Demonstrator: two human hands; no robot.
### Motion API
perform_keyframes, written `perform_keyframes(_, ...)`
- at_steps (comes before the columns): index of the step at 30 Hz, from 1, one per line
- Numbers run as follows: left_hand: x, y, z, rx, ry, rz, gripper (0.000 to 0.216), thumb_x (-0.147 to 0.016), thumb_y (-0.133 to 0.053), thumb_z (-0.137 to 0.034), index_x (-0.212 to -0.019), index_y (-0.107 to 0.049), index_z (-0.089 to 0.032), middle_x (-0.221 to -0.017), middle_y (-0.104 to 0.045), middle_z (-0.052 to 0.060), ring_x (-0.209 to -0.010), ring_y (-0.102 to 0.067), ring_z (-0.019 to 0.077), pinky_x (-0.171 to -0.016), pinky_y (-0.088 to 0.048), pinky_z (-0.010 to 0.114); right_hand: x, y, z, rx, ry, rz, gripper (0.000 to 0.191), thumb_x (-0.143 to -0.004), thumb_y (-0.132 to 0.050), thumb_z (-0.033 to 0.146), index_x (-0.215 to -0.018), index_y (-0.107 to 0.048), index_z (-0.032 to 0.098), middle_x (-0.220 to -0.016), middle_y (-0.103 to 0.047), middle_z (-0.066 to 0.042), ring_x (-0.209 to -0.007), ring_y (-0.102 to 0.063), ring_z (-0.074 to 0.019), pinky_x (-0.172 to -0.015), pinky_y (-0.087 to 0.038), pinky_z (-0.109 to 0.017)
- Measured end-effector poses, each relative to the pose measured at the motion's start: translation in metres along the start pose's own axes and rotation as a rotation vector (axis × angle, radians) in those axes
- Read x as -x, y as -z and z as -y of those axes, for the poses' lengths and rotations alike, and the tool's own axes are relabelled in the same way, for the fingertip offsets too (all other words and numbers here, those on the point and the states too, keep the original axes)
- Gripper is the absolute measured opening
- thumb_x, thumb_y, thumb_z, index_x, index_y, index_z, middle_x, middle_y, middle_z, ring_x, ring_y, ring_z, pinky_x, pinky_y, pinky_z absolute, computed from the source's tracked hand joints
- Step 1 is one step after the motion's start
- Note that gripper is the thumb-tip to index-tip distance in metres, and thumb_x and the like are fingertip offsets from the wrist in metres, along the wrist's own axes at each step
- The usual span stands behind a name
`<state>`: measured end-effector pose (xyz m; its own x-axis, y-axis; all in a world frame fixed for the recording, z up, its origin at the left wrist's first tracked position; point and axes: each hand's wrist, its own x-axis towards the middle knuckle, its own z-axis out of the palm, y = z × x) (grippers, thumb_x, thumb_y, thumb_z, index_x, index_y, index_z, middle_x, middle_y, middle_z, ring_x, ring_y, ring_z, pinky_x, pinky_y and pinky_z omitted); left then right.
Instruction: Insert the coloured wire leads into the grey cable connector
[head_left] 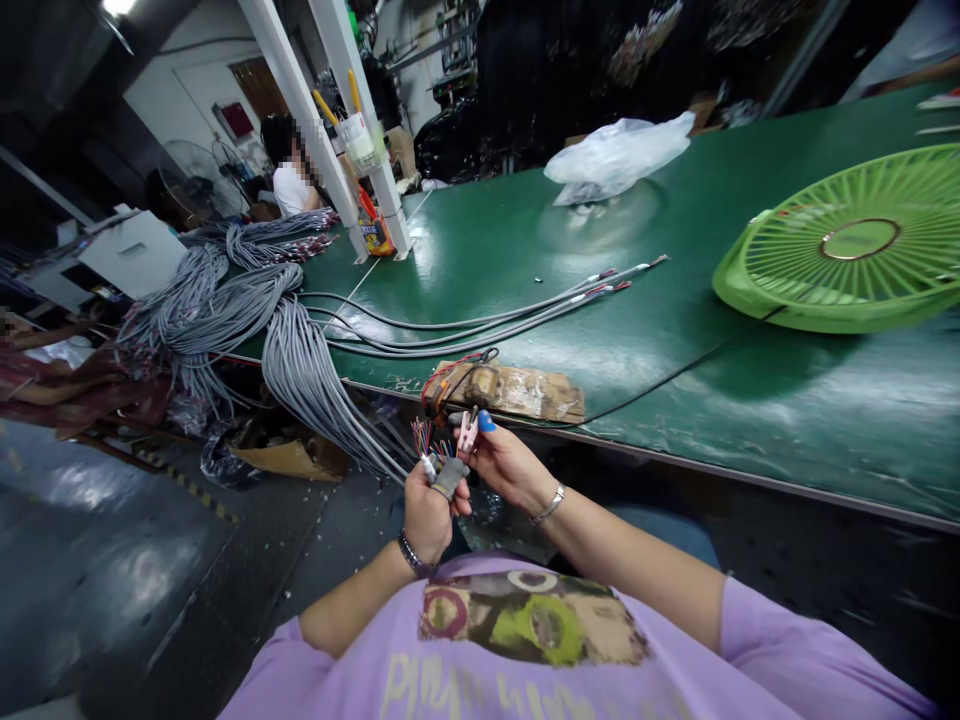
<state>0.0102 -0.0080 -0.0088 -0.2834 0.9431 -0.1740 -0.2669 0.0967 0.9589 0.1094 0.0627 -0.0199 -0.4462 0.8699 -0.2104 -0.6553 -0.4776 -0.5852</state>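
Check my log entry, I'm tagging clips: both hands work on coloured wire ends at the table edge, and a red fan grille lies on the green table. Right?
Not quite. The head view shows the fan grille is green, not red. The rest holds: left hand and right hand work on coloured wire ends by the green table.

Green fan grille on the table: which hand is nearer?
Right. The right hand is below the table edge, on the side toward the green fan grille; the left hand sits farther away, gripping the grey cable end.

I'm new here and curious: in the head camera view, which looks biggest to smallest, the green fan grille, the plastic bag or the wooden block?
1. Green fan grille
2. Plastic bag
3. Wooden block
The bag lies farther from the camera, so its true size against the block is unsure.
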Motion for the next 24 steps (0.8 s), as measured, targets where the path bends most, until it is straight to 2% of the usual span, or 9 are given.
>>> perform_keyframes(7, 0.005, 0.005, 0.001, 0.047, -0.036, 0.003, 0.030, -0.066, -0.068, -0.042, -0.068, -0.055, -0.016, -0.047, -0.057, -0.004, -0.032, -0.046, 0.0066, -0.032, -0.030, 0.017, 0.011, 0.006, -0.009, 0.004, -0.051, 0.055, 0.043, -0.070, -0.061, 0.061, -0.075, -0.062, 0.019, -0.075, -0.064, -0.004, -0.063, -0.053, -0.0123, -0.060, -0.043, -0.025)
perform_keyframes(11, 0.008, 0.009, 0.000, 0.054, -0.056, -0.012, 0.030, -0.065, -0.069, -0.042, -0.067, -0.055, -0.016, -0.048, -0.057, -0.004, -0.032, -0.046, 0.0059, -0.032, -0.031, 0.016, 0.019, 0.018, -0.012, 0.066, -0.046, 0.105, 0.044, -0.069, -0.063, 0.060, -0.077, -0.063, 0.016, -0.074, -0.062, -0.004, -0.062, -0.052, -0.0109, -0.060, -0.043, -0.024)
perform_keyframes(15, 0.004, 0.010, -0.001, 0.042, -0.088, -0.036, 0.030, -0.067, -0.070, -0.042, -0.067, -0.054, -0.016, -0.047, -0.056, -0.004, -0.032, -0.046, 0.0056, -0.032, -0.030, 0.016, 0.016, 0.024, -0.007, 0.109, -0.069, 0.053, 0.046, -0.069, -0.062, 0.061, -0.074, -0.063, 0.015, -0.072, -0.061, -0.004, -0.059, -0.051, -0.0098, -0.057, -0.043, -0.023)
perform_keyframes(19, -0.001, 0.005, -0.002, 0.008, -0.136, -0.050, 0.030, -0.068, -0.070, -0.039, -0.068, -0.052, -0.016, -0.047, -0.055, -0.006, -0.032, -0.046, 0.0056, -0.033, -0.031, 0.016, 0.007, 0.015, 0.005, 0.155, -0.046, 0.062, 0.046, -0.070, -0.061, 0.060, -0.078, -0.064, 0.015, -0.071, -0.061, -0.003, -0.058, -0.051, -0.0095, -0.056, -0.042, -0.023)
perform_keyframes(24, -0.009, 0.002, -0.002, -0.045, -0.233, -0.078, 0.030, -0.067, -0.071, -0.038, -0.066, -0.050, -0.016, -0.046, -0.052, -0.007, -0.033, -0.045, 0.0054, -0.034, -0.032, 0.017, 0.003, 0.002, 0.012, 0.202, 0.009, 0.089, 0.038, -0.072, -0.066, 0.052, -0.074, -0.062, 0.015, -0.059, -0.056, 0.001, -0.052, -0.047, -0.0077, -0.051, -0.040, -0.020)
